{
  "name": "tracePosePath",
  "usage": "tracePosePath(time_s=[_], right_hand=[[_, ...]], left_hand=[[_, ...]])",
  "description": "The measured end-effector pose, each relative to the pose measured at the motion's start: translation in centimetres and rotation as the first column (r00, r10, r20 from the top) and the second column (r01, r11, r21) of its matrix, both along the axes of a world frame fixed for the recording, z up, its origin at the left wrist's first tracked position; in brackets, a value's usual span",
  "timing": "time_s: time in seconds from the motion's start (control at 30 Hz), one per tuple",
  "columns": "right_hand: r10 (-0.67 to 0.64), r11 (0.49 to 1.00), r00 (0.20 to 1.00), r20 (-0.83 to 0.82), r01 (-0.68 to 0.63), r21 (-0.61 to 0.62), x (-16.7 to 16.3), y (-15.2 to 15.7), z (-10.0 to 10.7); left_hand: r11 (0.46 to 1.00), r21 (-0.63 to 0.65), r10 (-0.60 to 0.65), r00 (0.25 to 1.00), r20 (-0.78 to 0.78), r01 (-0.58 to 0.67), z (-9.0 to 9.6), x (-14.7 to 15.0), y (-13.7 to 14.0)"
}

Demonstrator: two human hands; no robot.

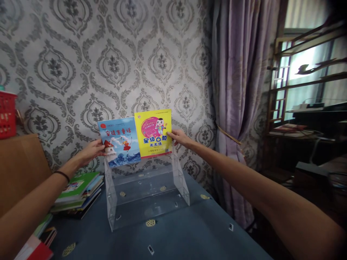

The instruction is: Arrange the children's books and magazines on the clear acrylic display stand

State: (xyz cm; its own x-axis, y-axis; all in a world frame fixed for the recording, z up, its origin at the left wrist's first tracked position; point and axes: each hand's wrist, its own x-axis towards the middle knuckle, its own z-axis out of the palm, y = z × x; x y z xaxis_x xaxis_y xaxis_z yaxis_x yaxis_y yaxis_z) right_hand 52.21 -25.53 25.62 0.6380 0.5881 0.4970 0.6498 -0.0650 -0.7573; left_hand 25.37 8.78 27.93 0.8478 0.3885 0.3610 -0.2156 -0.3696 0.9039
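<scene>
A clear tiered display rack [146, 187] stands on the table in front of me. At its top tier a blue storybook [120, 139] and a yellow workbook [154, 135] stand side by side, covers facing me. My left hand [93, 151] is closed on the left edge of the blue storybook, fingers at the front. With my right hand [180, 138] I grip the right edge of the yellow workbook, thumb on its cover. The lower tiers of the rack hold no books. Some fingers of my right hand are hidden behind the workbook.
Stacked books [78, 191] lie left of the rack, with more at the lower left [35, 247]. A cardboard box [23, 169] and a red basket [7, 115] stand at far left. The patterned wall is behind; a purple curtain [238, 108] and wooden shelf unit [275, 94] are at right.
</scene>
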Motion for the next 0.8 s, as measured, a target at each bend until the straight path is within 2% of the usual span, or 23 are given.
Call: tracePosePath(time_s=[0.17,0.47,0.8], right_hand=[[-0.009,1.0,1.0,-0.001,0.009,-0.005,0.0,0.1,0.0],[0.058,0.998,0.998,-0.001,-0.058,-0.033,-0.8,-1.0,0.2],[0.037,0.999,0.999,-0.001,-0.037,-0.018,-0.6,-0.7,0.0]], left_hand=[[0.999,0.022,-0.035,0.999,0.003,0.035,-0.2,0.2,0.5],[0.999,0.042,-0.001,1.0,0.007,0.0,-0.2,0.4,0.4],[0.994,0.105,0.02,0.999,-0.031,-0.017,0.3,0.0,-0.2]])
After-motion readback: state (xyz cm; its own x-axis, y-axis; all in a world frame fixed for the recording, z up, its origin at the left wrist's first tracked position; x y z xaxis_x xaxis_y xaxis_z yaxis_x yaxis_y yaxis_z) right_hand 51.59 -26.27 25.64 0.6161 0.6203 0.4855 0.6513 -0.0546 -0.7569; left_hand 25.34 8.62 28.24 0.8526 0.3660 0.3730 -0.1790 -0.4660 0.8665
